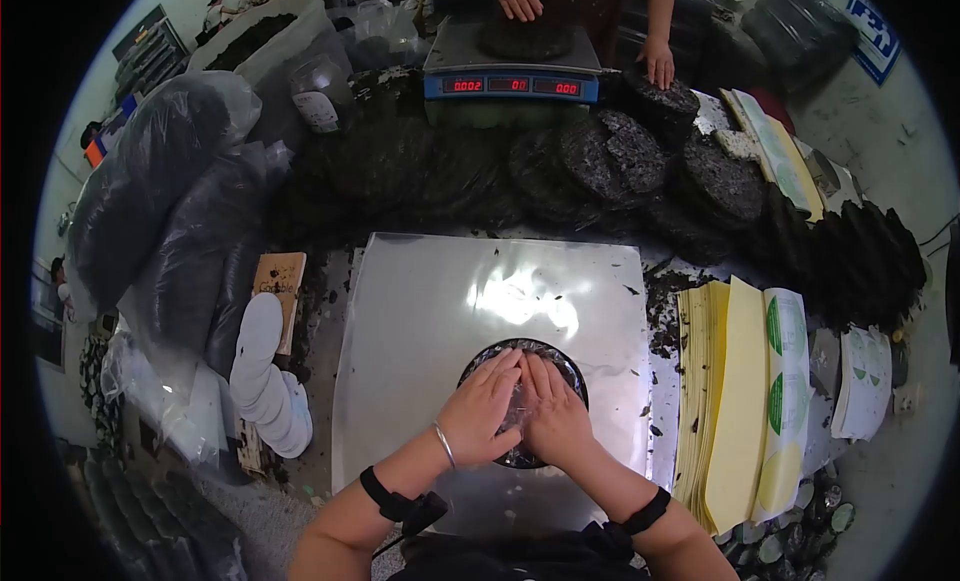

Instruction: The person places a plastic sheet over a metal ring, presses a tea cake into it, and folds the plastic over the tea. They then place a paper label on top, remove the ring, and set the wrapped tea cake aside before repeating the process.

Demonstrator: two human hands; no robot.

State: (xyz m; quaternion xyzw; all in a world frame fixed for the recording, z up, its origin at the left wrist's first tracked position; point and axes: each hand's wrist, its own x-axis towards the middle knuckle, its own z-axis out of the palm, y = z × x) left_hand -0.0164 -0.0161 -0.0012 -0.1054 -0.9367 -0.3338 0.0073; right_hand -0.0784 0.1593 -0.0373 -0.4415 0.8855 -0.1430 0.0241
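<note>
A round dark cake (520, 460), glossy as if in clear plastic film, lies on a shiny metal sheet (420, 311). My left hand (483, 409) rests flat on its left part, fingers stretched forward. Alongside it, my right hand (555, 413) lies flat on the right part, the fingertips of both hands nearly meeting near the far rim. Crinkled clear film shows between my palms. The middle of the cake is mostly hidden under my hands.
Stacked dark seaweed-like cakes (610, 156) line the back. Behind them, a co-worker's hands are near a digital scale (512, 86) and the stack. Yellow paper sheets (735, 381) lie right; white round labels (265, 381) and stuffed plastic bags (150, 191) are left.
</note>
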